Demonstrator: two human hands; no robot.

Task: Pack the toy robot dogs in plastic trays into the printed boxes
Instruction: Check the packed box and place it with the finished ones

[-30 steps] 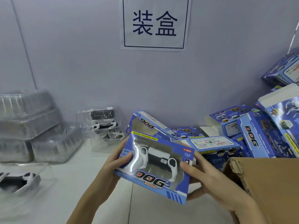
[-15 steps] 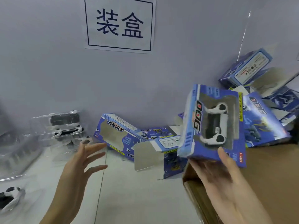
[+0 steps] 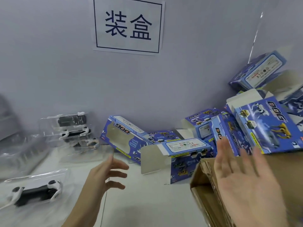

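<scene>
The packed box is gone from my right hand (image 3: 246,182), which now hangs empty with fingers spread over the carton (image 3: 205,190). My left hand (image 3: 105,176) is spread and empty too. The next toy dog (image 3: 35,192) waits in its tray (image 3: 54,174) at left, so I fetch that.

A white wall sign (image 3: 128,25) is showing "装盒"; the blue printed boxes (image 3: 268,126) at the desk's right edge are carrying "DOG".
</scene>
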